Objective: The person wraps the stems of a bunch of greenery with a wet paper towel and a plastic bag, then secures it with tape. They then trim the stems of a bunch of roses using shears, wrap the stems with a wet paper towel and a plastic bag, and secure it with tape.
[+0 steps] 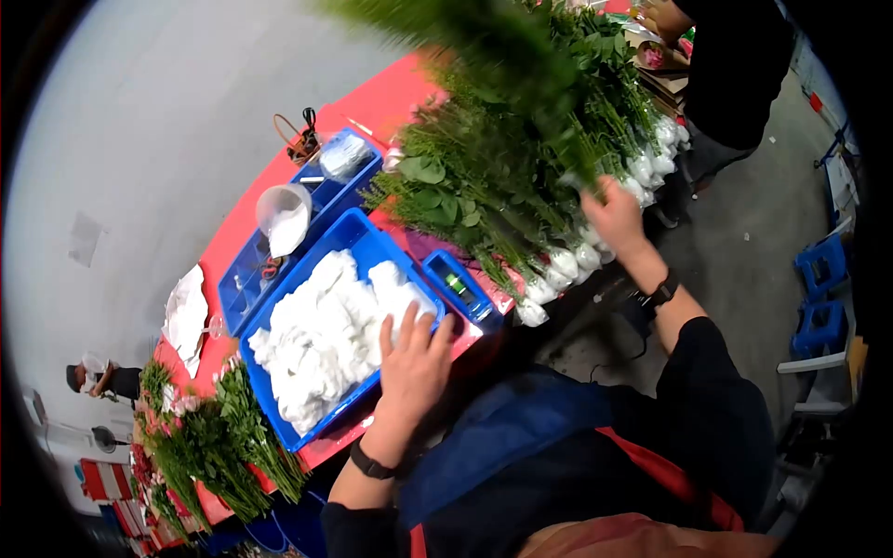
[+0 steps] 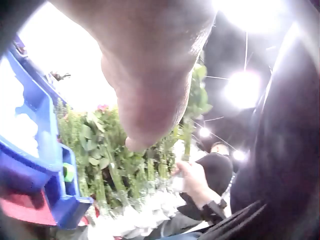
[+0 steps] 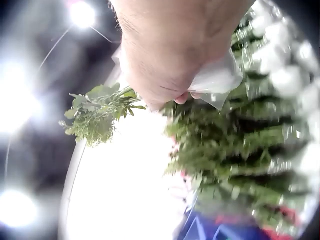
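Note:
My right hand (image 1: 614, 216) grips the stem end of a leafy flower bunch (image 3: 97, 112), whose foliage is a green blur at the top of the head view. Clear-white wrapping (image 3: 220, 80) sticks out beside that hand in the right wrist view. My left hand (image 1: 416, 358), fingers spread and relaxed, lies over the near rim of a blue tub (image 1: 353, 395), its fingertips by the white cotton (image 1: 321, 325) inside. Rows of leafy bunches (image 1: 484, 186) with white-wrapped stem ends (image 1: 561, 268) lie on the table under the raised bunch.
A small blue tray (image 1: 476, 307) with a green-labelled item adjoins the tub. Behind it, a blue divided box (image 1: 244, 279) carries a white plastic cup (image 1: 284, 209) and scissors (image 1: 271, 268). More flowers (image 1: 205, 437) lie at the left. Another person (image 1: 735, 84) stands at upper right.

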